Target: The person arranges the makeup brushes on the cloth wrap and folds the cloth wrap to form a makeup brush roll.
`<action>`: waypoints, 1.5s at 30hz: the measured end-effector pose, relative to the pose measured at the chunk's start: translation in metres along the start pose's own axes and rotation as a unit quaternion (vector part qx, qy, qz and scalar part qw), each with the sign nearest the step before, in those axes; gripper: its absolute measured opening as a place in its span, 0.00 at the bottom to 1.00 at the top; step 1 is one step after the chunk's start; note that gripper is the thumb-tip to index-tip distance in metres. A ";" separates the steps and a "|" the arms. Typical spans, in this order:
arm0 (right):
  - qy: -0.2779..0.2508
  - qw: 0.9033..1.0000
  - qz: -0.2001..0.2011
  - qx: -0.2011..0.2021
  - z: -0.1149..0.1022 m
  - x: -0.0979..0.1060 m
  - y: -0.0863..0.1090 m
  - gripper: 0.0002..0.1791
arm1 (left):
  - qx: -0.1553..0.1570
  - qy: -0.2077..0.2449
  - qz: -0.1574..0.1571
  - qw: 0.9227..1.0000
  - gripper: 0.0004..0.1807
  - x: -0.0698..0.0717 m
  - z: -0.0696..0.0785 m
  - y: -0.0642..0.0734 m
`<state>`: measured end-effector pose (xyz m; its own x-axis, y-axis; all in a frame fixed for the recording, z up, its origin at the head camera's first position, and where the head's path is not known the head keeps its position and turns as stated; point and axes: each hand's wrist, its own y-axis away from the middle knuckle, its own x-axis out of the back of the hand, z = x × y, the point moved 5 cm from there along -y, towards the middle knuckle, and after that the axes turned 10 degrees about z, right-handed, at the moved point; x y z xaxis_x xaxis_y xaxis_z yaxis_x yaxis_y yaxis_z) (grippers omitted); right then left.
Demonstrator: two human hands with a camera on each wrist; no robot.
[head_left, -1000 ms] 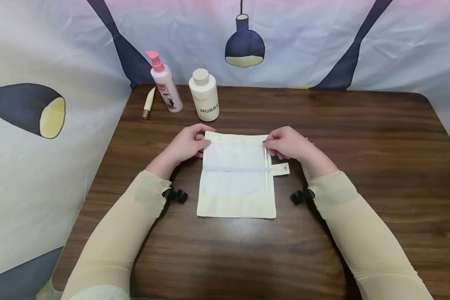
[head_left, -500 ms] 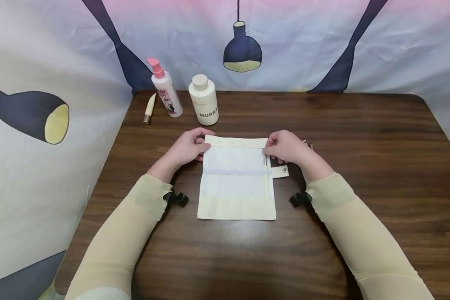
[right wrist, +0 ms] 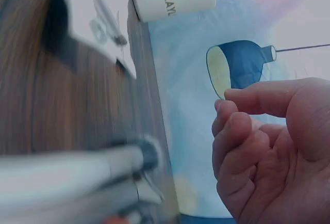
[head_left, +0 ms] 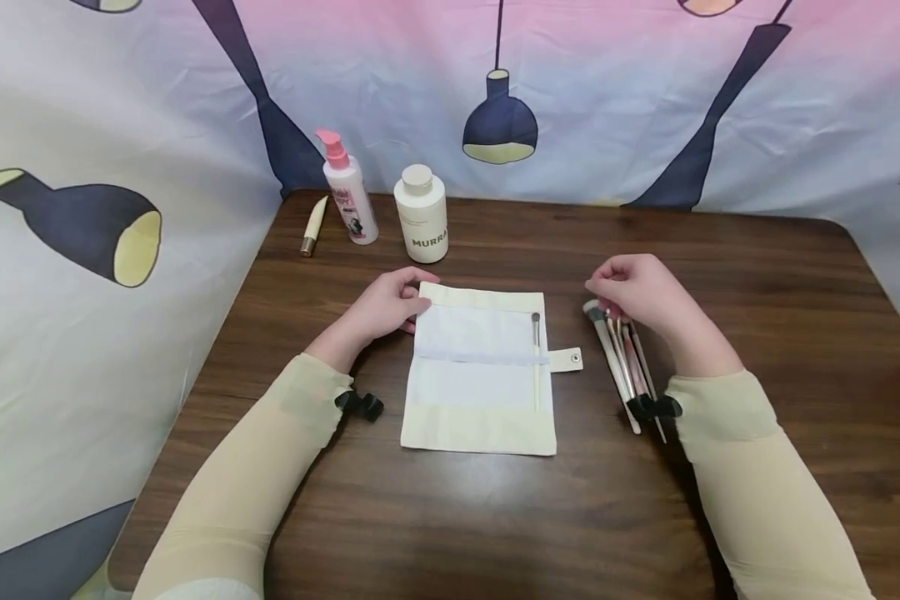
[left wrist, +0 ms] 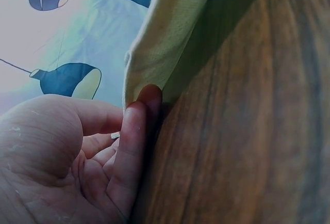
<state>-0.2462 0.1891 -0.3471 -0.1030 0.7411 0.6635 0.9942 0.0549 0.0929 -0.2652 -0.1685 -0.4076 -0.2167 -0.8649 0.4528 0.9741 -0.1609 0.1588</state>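
Note:
A cream cloth brush roll lies unfolded on the table, its snap tab pointing right. One makeup brush sits along its right side, under the pale elastic band. My left hand pinches the roll's upper left corner; in the left wrist view the cloth edge rises above the fingertips. To the right, several makeup brushes lie in a bundle. Above their bristle ends hovers my right hand; in the right wrist view its thumb and forefinger meet with nothing between them, the other fingers curled.
At the back left of the brown table stand a white bottle with a round cap and a pink pump bottle. A slim cream tube lies beside them. A patterned curtain hangs behind the table.
My right hand has left the brush at the roll's upper right and moved right, over the bundled brushes, which now show. The left hand keeps its corner. The view has tilted slightly up.

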 end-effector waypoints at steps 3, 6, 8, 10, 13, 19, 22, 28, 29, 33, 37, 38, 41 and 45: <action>0.013 1.000 -0.005 0.015 0.013 0.005 0.005 0.15 | -0.009 0.002 0.004 1.000 0.21 -0.002 -0.004 0.001; 0.032 0.999 -0.009 0.024 0.026 0.011 0.010 0.14 | -0.012 0.000 0.011 1.000 0.21 -0.001 -0.005 0.002; 0.045 0.999 -0.015 0.016 0.037 0.015 0.014 0.14 | -0.008 -0.006 0.009 1.000 0.21 -0.001 -0.004 0.002; 0.051 0.998 -0.024 0.002 0.048 0.017 0.016 0.14 | -0.002 -0.010 0.004 1.000 0.22 -0.001 -0.005 0.003; 0.063 0.998 -0.024 -0.006 0.060 0.020 0.016 0.13 | -0.007 -0.009 0.005 1.000 0.22 -0.002 -0.005 0.002; 0.097 0.994 -0.040 -0.011 0.072 0.017 0.010 0.12 | 0.000 0.001 0.008 1.000 0.22 -0.003 -0.009 0.002; 0.130 0.989 -0.061 -0.019 0.074 0.013 0.010 0.13 | 0.009 -0.004 0.004 1.000 0.22 -0.003 -0.010 0.003; 0.187 0.982 -0.037 -0.008 0.068 0.016 0.014 0.14 | -0.008 -0.005 0.014 1.000 0.21 -0.002 -0.002 0.003; 0.191 0.981 -0.035 -0.008 0.067 0.017 0.015 0.14 | -0.007 -0.007 0.013 1.000 0.21 -0.003 -0.001 0.003; 0.203 0.978 -0.041 -0.012 0.066 0.016 0.017 0.15 | 0.003 -0.013 0.002 1.000 0.22 -0.004 -0.001 0.004; 0.225 0.974 -0.027 -0.004 0.063 0.017 0.016 0.14 | -0.008 -0.016 0.013 1.000 0.21 -0.002 0.002 0.004; 0.232 0.972 -0.023 -0.001 0.061 0.017 0.015 0.14 | -0.011 -0.017 0.017 1.000 0.21 -0.001 0.003 0.003; 0.248 0.968 -0.027 -0.002 0.060 0.015 0.014 0.15 | -0.013 -0.018 0.022 1.000 0.20 0.000 0.003 0.003; 0.256 0.965 -0.053 -0.012 0.063 0.012 0.017 0.16 | -0.008 -0.009 0.009 1.000 0.21 -0.002 0.001 0.003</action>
<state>-0.2286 0.2407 -0.3843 -0.2120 0.3036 0.9289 0.9769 0.0922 0.1928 -0.2621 -0.1665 -0.4076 -0.2004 -0.8589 0.4713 0.9787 -0.1532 0.1370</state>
